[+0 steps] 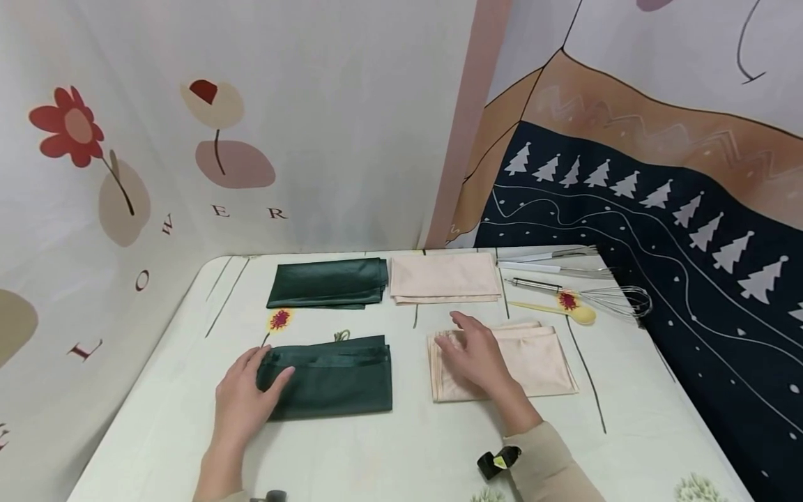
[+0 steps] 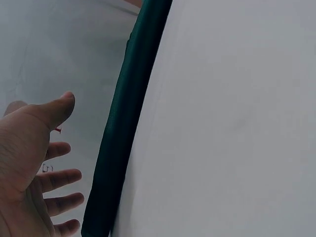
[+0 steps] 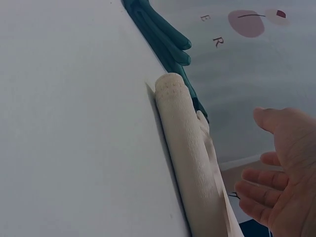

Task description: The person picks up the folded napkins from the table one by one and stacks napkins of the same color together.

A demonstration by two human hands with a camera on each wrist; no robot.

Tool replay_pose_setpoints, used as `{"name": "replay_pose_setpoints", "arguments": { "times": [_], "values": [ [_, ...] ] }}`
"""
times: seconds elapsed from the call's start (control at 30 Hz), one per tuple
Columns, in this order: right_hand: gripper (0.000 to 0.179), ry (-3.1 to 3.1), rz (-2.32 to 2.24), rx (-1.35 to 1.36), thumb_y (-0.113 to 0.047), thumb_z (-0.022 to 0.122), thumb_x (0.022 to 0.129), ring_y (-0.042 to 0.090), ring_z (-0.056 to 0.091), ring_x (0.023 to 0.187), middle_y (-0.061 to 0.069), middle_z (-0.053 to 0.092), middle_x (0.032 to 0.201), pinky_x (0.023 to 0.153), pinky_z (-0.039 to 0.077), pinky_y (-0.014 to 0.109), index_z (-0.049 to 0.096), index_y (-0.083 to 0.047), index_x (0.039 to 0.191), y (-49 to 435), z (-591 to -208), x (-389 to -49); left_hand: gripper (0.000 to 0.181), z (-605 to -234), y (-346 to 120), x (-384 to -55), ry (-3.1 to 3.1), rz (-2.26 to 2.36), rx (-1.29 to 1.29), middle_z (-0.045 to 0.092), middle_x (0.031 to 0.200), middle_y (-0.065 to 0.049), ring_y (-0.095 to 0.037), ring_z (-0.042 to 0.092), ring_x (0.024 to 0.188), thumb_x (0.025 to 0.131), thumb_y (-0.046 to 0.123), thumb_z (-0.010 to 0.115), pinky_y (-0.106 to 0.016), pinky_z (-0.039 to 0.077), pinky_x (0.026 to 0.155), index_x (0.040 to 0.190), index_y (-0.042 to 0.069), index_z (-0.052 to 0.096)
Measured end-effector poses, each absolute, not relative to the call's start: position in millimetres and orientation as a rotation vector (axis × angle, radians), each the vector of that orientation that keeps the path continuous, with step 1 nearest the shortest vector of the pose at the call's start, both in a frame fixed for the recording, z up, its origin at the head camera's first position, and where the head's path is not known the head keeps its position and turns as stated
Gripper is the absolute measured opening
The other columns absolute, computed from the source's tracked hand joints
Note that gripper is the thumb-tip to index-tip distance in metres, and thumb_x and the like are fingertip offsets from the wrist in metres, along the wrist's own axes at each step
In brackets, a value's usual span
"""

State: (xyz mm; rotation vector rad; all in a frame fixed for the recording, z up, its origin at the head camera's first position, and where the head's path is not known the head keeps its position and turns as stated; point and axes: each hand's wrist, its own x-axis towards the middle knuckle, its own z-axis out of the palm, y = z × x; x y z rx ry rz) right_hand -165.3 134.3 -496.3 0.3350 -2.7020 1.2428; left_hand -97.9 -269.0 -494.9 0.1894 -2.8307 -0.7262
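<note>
A folded dark green cloth [image 1: 335, 380] lies at the near left of the table. My left hand [image 1: 243, 401] is at its left end, fingers spread; in the left wrist view that hand [image 2: 29, 163] shows beside the green cloth [image 2: 121, 123] with nothing in its grasp. At the near right is a folded pale pink cloth [image 1: 527, 362]. Over its left part hovers my right hand [image 1: 479, 355], fingers loose. The right wrist view shows the hand [image 3: 291, 168] apart from the thick folded edge of the pink cloth [image 3: 182, 153]. A thin green cord [image 1: 341, 336] pokes out behind the near green cloth.
Behind lie another folded green cloth [image 1: 326, 282] and another folded pink cloth [image 1: 445, 277]. At the right back are a wire whisk [image 1: 611, 298], a yellow spoon [image 1: 582, 315] and white-handled utensils [image 1: 533, 267]. Printed curtains [image 1: 351, 125] hang along the table's back edge.
</note>
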Motion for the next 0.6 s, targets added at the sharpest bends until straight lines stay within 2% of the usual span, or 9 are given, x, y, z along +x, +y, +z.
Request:
{"name": "replay_pose_setpoints", "arguments": {
  "times": [0.6],
  "values": [
    [0.063,-2.769,1.408,0.377,-0.036,0.073,0.094,0.030,0.059,0.124,0.015,0.063,0.134,0.105,0.047,0.048,0.053,-0.004,0.145,96.6,-503.3,-169.4,0.080,-501.0,-287.0,-100.6,-2.903,-0.905,0.328,0.039,0.149,-0.033,-0.050,0.037,0.137,0.098,0.052,0.061,-0.064,0.029,0.112,0.149,-0.005,0.040]
  ]
}}
